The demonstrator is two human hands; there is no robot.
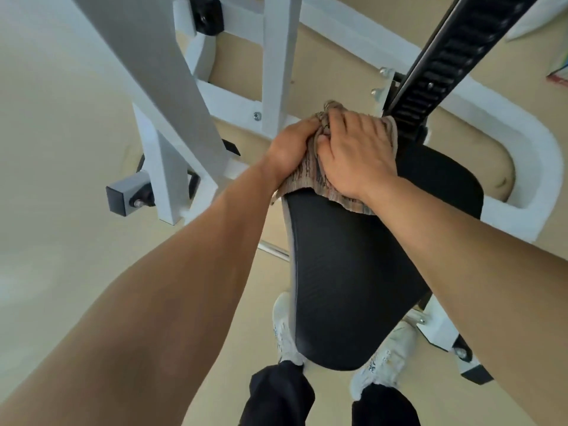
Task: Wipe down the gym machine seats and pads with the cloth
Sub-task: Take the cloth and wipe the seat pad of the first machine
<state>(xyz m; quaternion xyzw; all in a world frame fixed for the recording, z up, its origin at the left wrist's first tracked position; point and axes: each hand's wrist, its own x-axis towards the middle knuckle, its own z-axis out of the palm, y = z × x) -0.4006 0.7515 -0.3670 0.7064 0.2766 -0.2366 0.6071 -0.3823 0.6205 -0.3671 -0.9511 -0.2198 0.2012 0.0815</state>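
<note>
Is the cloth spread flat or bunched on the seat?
Mostly spread: the cloth lies under both hands on the seat, bunched only at its far end.

I see the black seat pad [353, 272] carrying a striped cloth [302, 179] draped over its far end.

Two hands are in view: the left hand [290, 147] at about 11 o'clock from the centre and the right hand [353, 155] at about 1 o'clock. There is one cloth [307, 176] and one black seat pad [353, 272]. Two white shoes [284, 330] appear at 6 o'clock. One black toothed rail [461, 50] runs toward 2 o'clock.
</note>
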